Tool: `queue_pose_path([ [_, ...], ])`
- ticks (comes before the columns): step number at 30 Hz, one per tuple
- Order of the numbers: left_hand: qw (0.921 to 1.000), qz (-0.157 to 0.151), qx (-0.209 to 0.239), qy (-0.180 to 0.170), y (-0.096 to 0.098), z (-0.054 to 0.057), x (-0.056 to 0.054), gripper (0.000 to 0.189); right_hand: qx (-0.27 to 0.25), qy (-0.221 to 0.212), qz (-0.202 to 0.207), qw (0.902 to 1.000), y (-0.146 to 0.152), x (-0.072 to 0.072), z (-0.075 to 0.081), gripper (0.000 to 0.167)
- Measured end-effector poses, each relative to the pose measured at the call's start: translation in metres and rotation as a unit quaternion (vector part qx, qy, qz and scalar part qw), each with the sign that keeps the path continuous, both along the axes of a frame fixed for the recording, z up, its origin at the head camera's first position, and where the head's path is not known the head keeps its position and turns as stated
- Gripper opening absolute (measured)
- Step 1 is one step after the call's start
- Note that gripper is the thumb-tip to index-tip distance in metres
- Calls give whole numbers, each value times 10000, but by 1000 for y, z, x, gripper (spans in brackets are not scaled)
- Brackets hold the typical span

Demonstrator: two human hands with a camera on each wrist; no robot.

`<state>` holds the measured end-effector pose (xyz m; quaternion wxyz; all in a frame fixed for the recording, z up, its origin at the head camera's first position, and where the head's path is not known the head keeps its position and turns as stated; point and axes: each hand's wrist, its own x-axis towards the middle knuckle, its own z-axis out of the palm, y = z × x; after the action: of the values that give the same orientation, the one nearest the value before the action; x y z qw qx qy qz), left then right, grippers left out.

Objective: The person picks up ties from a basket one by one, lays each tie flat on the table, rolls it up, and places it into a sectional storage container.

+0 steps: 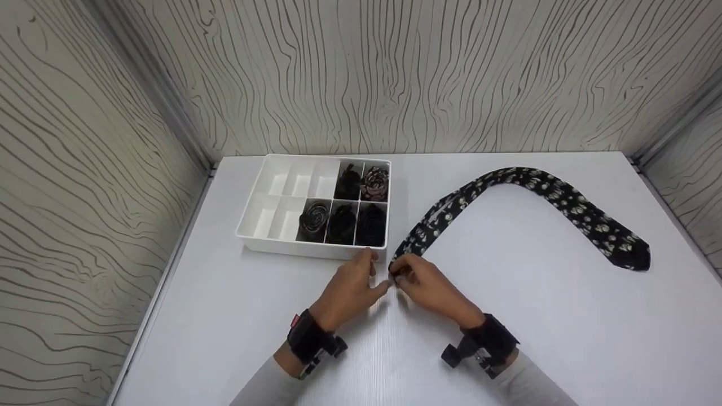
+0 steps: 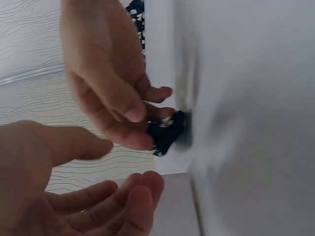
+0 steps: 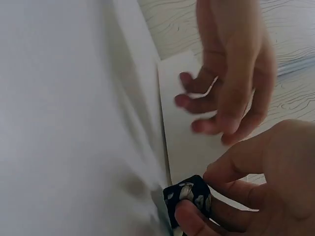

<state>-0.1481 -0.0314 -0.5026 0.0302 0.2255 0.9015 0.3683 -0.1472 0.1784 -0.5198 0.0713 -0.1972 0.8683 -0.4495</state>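
Observation:
A black necktie with a pale floral print [image 1: 575, 217] lies in an arc across the white table, its wide end at the far right. My right hand [image 1: 428, 286] pinches its narrow end near the table's middle. That dark end [image 3: 193, 192] shows between thumb and fingers in the right wrist view, and looks slightly folded. Close by on the left, my left hand [image 1: 351, 290] hovers with loosely bent fingers, holding nothing. In the left wrist view, a gap separates the left hand [image 2: 93, 196] from the tie end [image 2: 166, 132].
Just beyond my left hand stands a white divided box [image 1: 304, 247]. Rolled dark ties, including a grey striped one [image 1: 315, 219] and a brownish patterned one [image 1: 374, 183], fill several right-hand compartments. Wood-grain panels [image 1: 389, 79] enclose the table's back and sides.

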Motion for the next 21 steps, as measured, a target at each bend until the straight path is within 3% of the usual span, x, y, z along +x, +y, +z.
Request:
queue_pose_path([
  [2,9992,-82,60,-387,1,-7,2,61,-235,-182,151,9994,-2,7,5,25],
  [4,9971,-161,248,-700,3,-11,3,62,-405,-225,349,9983,-3,14,9,28],
  [9,9943,-253,524,-892,4,-12,6,24,-598,-10,595,9964,1,19,16,35],
  [12,9930,-368,470,-1015,-3,-10,9,18,-446,222,216,9985,12,13,17,33],
  [15,9889,-632,494,-1253,-19,-13,13,23,-53,517,-452,9976,31,0,13,32],
  [19,9781,-990,825,-1632,-49,-22,18,28,555,1083,-1151,9859,64,-22,2,42],
  [21,9748,-1015,955,-1744,-66,-26,22,30,860,1431,-1348,9767,82,-32,-4,51],
])
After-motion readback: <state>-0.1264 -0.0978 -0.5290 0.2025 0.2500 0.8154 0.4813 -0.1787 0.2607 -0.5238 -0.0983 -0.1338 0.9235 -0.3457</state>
